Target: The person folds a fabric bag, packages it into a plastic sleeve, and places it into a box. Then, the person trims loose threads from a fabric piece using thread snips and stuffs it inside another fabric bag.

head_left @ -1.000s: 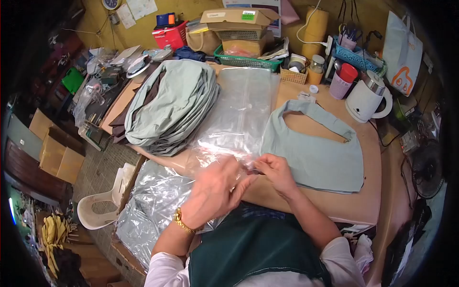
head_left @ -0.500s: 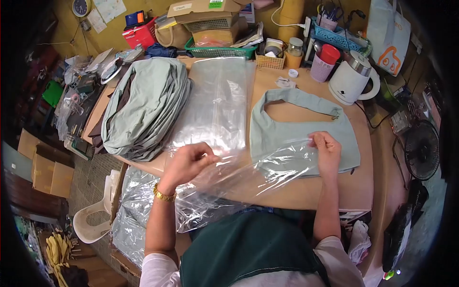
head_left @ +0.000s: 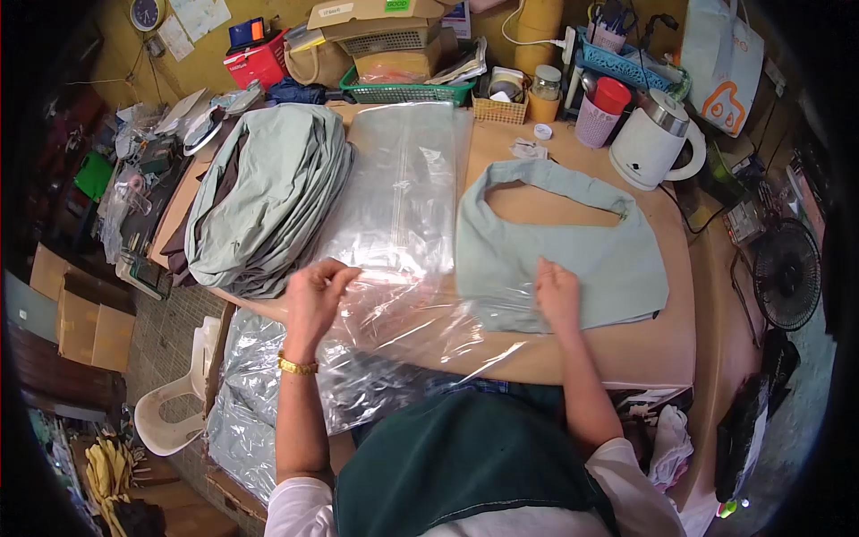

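Note:
A clear plastic bag (head_left: 420, 327) stretches between my hands above the front edge of the table. My left hand (head_left: 315, 297), with a gold bracelet at the wrist, pinches one end of it. Closed on the other end, my right hand (head_left: 558, 294) is over the lower part of a pale green cloth shoulder bag (head_left: 604, 259). That bag lies flat, its strap loop toward the back. Left of it lies a stack of clear plastic bags (head_left: 398, 179), and farther left a pile of folded pale green cloth bags (head_left: 277, 197).
Along the back stand a green basket (head_left: 407, 93), a small wicker basket (head_left: 501, 109), a pink cup (head_left: 595, 125) and a white kettle (head_left: 646, 148). A black fan (head_left: 787, 273) is at the right. Shiny plastic-wrapped goods (head_left: 250, 394) and a white chair (head_left: 183, 394) are at the lower left.
My right hand has moved left and slightly down, and my left hand a little left and up. The plastic bag between them hangs slacker and lower.

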`<state>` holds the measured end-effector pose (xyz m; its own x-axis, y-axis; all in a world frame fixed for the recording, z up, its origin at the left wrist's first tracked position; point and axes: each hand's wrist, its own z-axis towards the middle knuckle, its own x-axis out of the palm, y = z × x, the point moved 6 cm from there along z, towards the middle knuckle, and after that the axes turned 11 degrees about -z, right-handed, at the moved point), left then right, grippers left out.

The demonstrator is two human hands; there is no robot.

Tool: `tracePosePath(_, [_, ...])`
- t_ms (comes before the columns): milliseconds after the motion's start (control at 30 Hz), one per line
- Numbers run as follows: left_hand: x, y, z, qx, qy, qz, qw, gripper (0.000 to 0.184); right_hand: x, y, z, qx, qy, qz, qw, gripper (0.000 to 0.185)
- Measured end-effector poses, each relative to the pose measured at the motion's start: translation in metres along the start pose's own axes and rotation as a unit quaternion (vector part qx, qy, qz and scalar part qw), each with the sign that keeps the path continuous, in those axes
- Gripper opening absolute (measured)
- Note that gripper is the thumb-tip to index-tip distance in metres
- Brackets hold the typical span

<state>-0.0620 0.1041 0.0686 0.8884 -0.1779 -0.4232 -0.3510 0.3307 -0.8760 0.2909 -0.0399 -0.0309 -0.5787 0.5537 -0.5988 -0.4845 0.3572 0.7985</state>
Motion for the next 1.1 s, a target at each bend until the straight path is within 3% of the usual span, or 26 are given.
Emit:
tracePosePath(33, [-0.014,-0.006,0.002,0.075,-0.024,0.071,0.994,0.018,0.018,0.014,-0.011,-0.004,0.029,0.011,1.0,0.046])
tracePosePath(67, [-0.03,0.009,0.004,0.089,-0.047,0.063,0.993,0.019,0.035,0.027,-0.02,-0.007,0.057,0.02,0.998,0.045])
tracePosePath(100, [-0.045,0.015,0.004,0.018,-0.057,0.058,0.996,0.02,0.04,0.038,-0.027,-0.005,0.057,0.018,0.998,0.045])
tracePosePath(167, [-0.075,0.016,0.0,0.015,-0.11,0.021,0.994,0.024,0.067,0.056,-0.043,0.102,0.263,0.162,0.946,0.029])
tracePosePath(200, [-0.086,0.007,-0.006,-0.003,-0.094,0.074,0.993,0.024,0.062,0.054,-0.042,0.1,0.264,0.164,0.945,0.029])
tracePosePath(233, [-0.096,-0.001,-0.012,-0.018,-0.079,0.125,0.989,0.023,0.04,0.059,-0.033,-0.041,0.17,0.054,0.983,0.022])
tracePosePath(267, [-0.093,-0.013,-0.018,-0.008,-0.067,0.11,0.992,0.022,0.023,0.073,-0.028,-0.183,0.066,-0.059,0.979,0.025])
tracePosePath(333, [-0.059,-0.034,-0.029,0.02,-0.006,0.054,0.998,0.017,-0.025,0.139,-0.042,-0.277,-0.055,-0.096,0.954,0.037])
tracePosePath(367, [-0.029,-0.055,-0.036,0.109,0.049,-0.013,0.993,0.018,-0.028,0.177,-0.057,-0.333,-0.041,-0.014,0.942,0.037])
tracePosePath(400, [-0.003,-0.087,-0.042,0.145,0.125,0.078,0.978,0.019,-0.024,0.204,-0.072,-0.384,-0.026,0.068,0.92,0.038])
tracePosePath(433, [0.015,-0.103,-0.047,0.153,0.141,0.041,0.977,0.021,-0.018,0.206,-0.077,-0.384,-0.024,0.068,0.92,0.038])
tracePosePath(500, [0.02,-0.115,-0.043,0.144,0.088,0.006,0.986,0.023,0.027,0.21,-0.087,-0.391,0.225,0.042,0.891,0.031])
tracePosePath(533, [0.013,-0.115,-0.038,0.112,0.093,0.03,0.989,0.02,0.042,0.195,-0.08,-0.271,0.342,0.149,0.887,0.018])
tracePosePath(567, [0.006,-0.114,-0.033,0.078,0.095,0.052,0.991,0.016,0.045,0.192,-0.079,-0.28,0.349,0.148,0.882,0.018])
tracePosePath(633, [0.0,-0.09,-0.03,0.074,0.086,0.04,0.993,0.017,0.042,0.182,-0.07,-0.22,0.269,0.181,0.92,0.01])
tracePosePath(700, [0.003,-0.062,-0.033,0.069,0.088,0.032,0.993,0.018,0.047,0.183,-0.073,-0.241,0.245,0.222,0.913,0.007])
tracePosePath(767, [0.005,-0.034,-0.033,-0.034,0.043,-0.114,0.992,0.022,0.045,0.177,-0.067,-0.205,0.196,0.156,0.946,0.007])
tracePosePath(800, [0.002,-0.039,-0.034,-0.053,0.032,-0.098,0.993,0.025,0.05,0.172,-0.064,-0.179,0.202,0.207,0.94,0.008])
tracePosePath(900, [0.002,-0.046,-0.036,-0.016,0.042,-0.065,0.997,0.028,0.047,0.174,-0.062,-0.174,0.166,0.226,0.944,0.01])
tracePosePath(933, [0.004,-0.05,-0.035,0.04,0.02,-0.059,0.997,0.037,0.049,0.175,-0.063,-0.173,0.167,0.225,0.944,0.01])
tracePosePath(967, [0.008,-0.048,-0.034,0.038,0.02,-0.059,0.997,0.037,0.044,0.182,-0.066,-0.253,0.095,0.173,0.947,0.01])
tracePosePath(1000, [0.015,-0.042,-0.032,-0.011,0.043,-0.172,0.984,0.039,0.039,0.191,-0.072,-0.331,0.022,0.119,0.936,0.009])
tracePosePath(1033, [0.026,-0.036,-0.032,-0.061,0.067,-0.282,0.955,0.042,0.041,0.195,-0.076,-0.33,0.023,0.119,0.936,0.009])
tracePosePath(1067, [0.037,-0.027,-0.033,-0.099,0.069,-0.268,0.956,0.044,0.04,0.211,-0.094,-0.452,0.01,0.096,0.887,0.011])
tracePosePath(1100, [0.056,-0.017,-0.035,-0.121,0.099,-0.343,0.926,0.045,0.042,0.224,-0.113,-0.567,-0.003,0.071,0.82,0.013])
